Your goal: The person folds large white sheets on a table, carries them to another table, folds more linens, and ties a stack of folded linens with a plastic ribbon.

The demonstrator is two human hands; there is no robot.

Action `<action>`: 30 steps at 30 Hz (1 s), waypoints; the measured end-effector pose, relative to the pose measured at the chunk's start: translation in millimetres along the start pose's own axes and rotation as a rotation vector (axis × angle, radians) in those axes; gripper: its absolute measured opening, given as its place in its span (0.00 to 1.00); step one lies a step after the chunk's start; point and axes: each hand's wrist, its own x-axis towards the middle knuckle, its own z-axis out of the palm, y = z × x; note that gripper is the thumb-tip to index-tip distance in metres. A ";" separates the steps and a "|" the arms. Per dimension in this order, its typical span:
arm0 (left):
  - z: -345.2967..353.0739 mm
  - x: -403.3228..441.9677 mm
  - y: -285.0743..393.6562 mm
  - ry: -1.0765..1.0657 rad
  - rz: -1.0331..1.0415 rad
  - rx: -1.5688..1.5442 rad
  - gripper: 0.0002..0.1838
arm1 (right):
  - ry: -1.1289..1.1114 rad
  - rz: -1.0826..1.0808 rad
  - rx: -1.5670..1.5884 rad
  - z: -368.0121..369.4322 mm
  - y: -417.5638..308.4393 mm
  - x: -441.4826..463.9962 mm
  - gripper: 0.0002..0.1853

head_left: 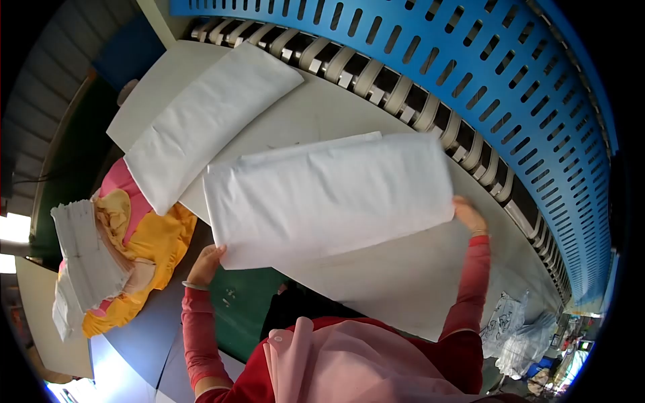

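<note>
A folded white cloth is stretched between my two hands over the pale table. My left hand pinches its lower left corner near the table's front edge. At the cloth's lower right corner, my right hand grips the edge, with some fingers hidden behind the fabric. Another folded white cloth lies at the upper left, partly over the table's left edge.
The pale table runs beneath a row of rollers with bands and a blue slotted guard. Yellow and pink fabrics with a white stack are at left. Plastic bags sit at lower right.
</note>
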 end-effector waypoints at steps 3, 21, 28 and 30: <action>25.1 9.3 19.9 0.025 0.019 -0.106 0.20 | 0.067 0.169 0.254 29.9 -5.8 12.3 0.13; 48.3 82.7 58.3 0.815 0.661 1.423 0.30 | 0.666 -0.135 -1.005 62.1 -47.8 75.4 0.24; 199.5 118.6 30.0 0.130 0.854 1.732 0.34 | -0.022 -1.014 -0.969 265.1 -124.7 58.0 0.33; 179.3 137.8 35.3 0.233 0.727 1.799 0.34 | 0.116 -0.921 -1.005 240.0 -102.6 90.5 0.33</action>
